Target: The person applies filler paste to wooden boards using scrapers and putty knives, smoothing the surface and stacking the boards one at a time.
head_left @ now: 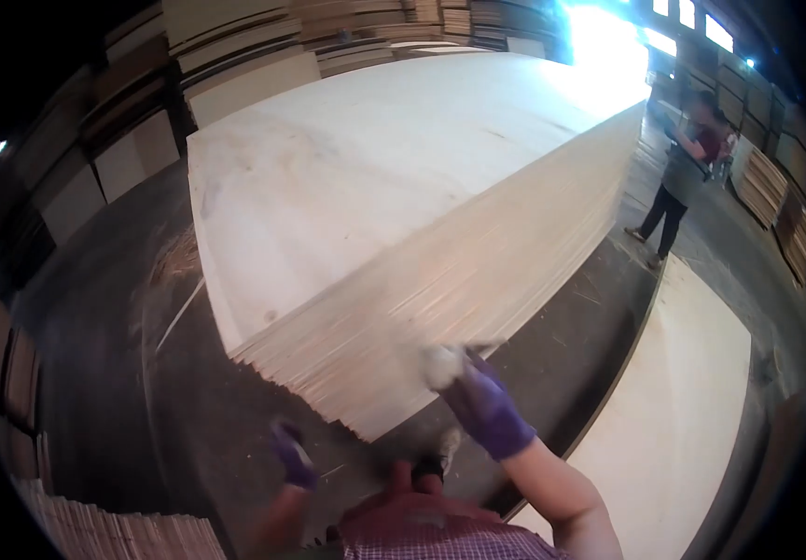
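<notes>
A large stack of thin wood sheets (478,271) stands in front of me, its long layered edge turned toward me. My right hand (492,411), in a purple glove, is in front of the lower part of that edge. Its fingers are closed around a pale, rounded thing (443,367) smeared by motion, its kind unclear. Whether this thing touches the sheets cannot be seen. My left hand (293,455), also in a purple glove, hangs low near the stack's left front corner, apart from it. It is blurred, and its fingers are hard to make out.
Another stack of pale sheets (664,411) lies close on my right. A person (687,173) stands beyond it, near the big stack's far end. More sheet piles (235,56) line the back and left. At lower left is a pile with ragged edges (123,532). Scraps lie on the dark floor (188,411).
</notes>
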`<state>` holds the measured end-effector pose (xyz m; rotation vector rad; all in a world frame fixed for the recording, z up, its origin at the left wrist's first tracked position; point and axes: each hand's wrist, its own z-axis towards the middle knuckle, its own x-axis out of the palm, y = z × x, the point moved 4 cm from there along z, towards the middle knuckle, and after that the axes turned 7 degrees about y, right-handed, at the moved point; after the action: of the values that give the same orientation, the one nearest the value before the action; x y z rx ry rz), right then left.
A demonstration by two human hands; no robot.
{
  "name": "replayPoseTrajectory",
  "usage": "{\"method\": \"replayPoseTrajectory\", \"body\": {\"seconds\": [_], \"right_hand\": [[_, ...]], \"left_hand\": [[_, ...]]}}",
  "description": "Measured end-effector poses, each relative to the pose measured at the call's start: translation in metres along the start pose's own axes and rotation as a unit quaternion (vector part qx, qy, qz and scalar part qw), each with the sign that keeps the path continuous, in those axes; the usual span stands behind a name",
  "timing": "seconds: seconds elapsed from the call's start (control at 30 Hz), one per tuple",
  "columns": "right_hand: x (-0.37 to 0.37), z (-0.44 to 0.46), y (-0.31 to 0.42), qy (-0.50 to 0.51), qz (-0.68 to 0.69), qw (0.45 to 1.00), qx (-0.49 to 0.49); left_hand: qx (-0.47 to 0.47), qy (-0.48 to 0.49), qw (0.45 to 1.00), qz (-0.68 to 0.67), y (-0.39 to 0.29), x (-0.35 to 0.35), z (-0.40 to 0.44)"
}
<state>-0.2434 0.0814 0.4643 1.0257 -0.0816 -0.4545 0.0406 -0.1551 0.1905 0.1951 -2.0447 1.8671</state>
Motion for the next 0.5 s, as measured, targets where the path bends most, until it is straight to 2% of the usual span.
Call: {"method": "replayPoseTrajectory", "body": {"seconds": [0.03,0.07,0.1,0.13,0.2,0.23,0.27,0.3,0.37,0.4,0.47,0.5], "right_hand": [[-0.02,-0.03,-0.028,-0.037,0.042,0.995,0.077],[-0.037,-0.061,-0.059,-0.092,0.153,0.968,0.174],[-0.053,-0.087,-0.087,-0.143,0.246,0.926,0.249],[-0.068,-0.111,-0.11,-0.193,0.342,0.867,0.306],[-0.102,-0.141,-0.143,-0.238,0.52,0.754,0.325],[-0.121,-0.158,-0.167,-0.239,0.53,0.749,0.318],[-0.139,-0.168,-0.18,-0.255,0.53,0.74,0.326],[-0.159,-0.175,-0.192,-0.28,0.514,0.738,0.335],[-0.194,-0.186,-0.205,-0.332,0.491,0.733,0.333],[-0.211,-0.191,-0.206,-0.364,0.488,0.723,0.327],[-0.238,-0.193,-0.206,-0.428,0.509,0.685,0.298],[-0.249,-0.195,-0.205,-0.465,0.558,0.638,0.255]], "left_hand": [[-0.1,0.028,0.993,-0.06,0.066,-0.028,-0.013],[-0.168,0.122,0.978,-0.033,0.07,-0.001,-0.053],[-0.261,0.186,0.947,0.021,0.135,-0.026,-0.054],[-0.132,0.293,0.927,0.193,0.162,-0.019,-0.061],[0.116,0.44,0.807,0.377,0.188,0.056,-0.065],[0.226,0.49,0.745,0.392,0.197,0.102,-0.063],[0.232,0.49,0.746,0.387,0.214,0.142,-0.056],[0.174,0.504,0.769,0.354,0.236,0.181,-0.05],[-0.017,0.552,0.722,0.416,0.255,0.259,-0.029],[-0.022,0.553,0.724,0.411,0.273,0.287,-0.022],[0.158,0.592,0.61,0.502,0.319,0.341,-0.004],[0.154,0.597,0.606,0.502,0.321,0.367,-0.005]]}}
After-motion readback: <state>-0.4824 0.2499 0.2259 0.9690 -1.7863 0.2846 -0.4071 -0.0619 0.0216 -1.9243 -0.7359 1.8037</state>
